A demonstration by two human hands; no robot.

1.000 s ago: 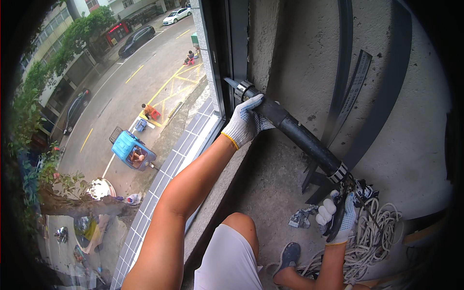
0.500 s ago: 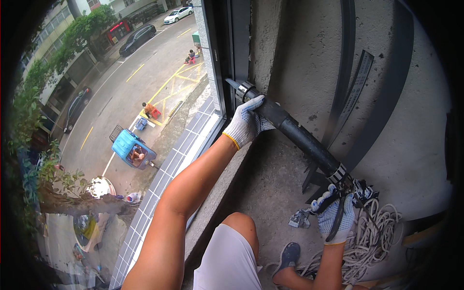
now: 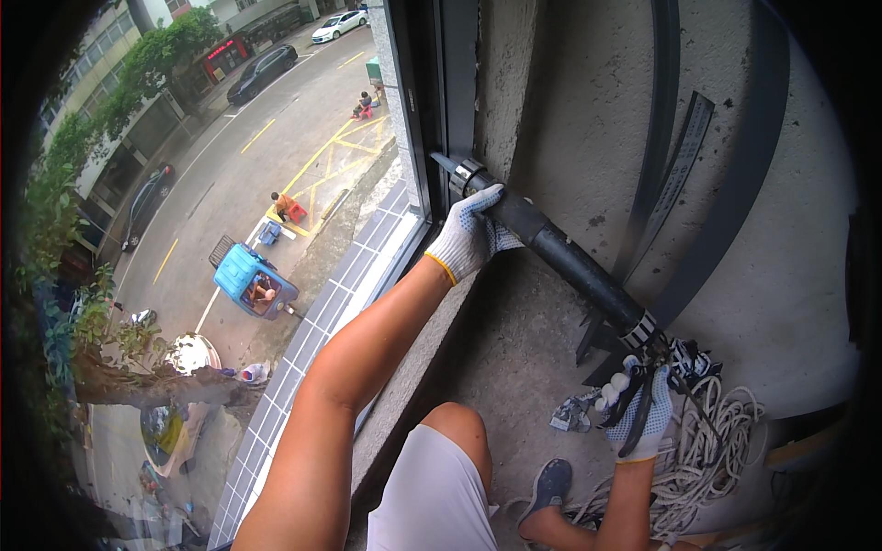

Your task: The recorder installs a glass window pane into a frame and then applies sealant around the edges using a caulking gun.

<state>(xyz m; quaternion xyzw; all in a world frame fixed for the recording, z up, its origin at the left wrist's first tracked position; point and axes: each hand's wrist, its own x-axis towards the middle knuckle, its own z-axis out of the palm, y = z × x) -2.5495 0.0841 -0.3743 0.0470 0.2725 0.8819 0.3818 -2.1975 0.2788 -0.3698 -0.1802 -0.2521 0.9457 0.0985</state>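
Grasps with the left hand (image 3: 470, 230), in a white knitted glove with blue dots, the black cylindrical tube of an applicator gun (image 3: 577, 264), just behind its front ring. Holds this tube slanting from the upper centre of the frame to the lower right. Grasps with the right hand (image 3: 658, 424), gloved alike, the black curved handle (image 3: 642, 415) at lower right; cannot tell how strongly. Points the dark tapered nozzle (image 3: 442, 160) to the dark metal window frame (image 3: 451, 83) at upper centre; cannot tell whether touching.

Seems to be at the step of aiming the gun along the window frame and working the handle. Calls next, probably, for a steady nozzle and an even squeeze.

Cannot see into the tube, hence cannot tell its content or amount. Shows, near the right hand, a crumpled silver-grey wrapper (image 3: 571, 415), with content also hidden. Shows, at left of the frame, down in the street, a small blue vehicle (image 3: 241, 268) with a person (image 3: 263, 295) inside.
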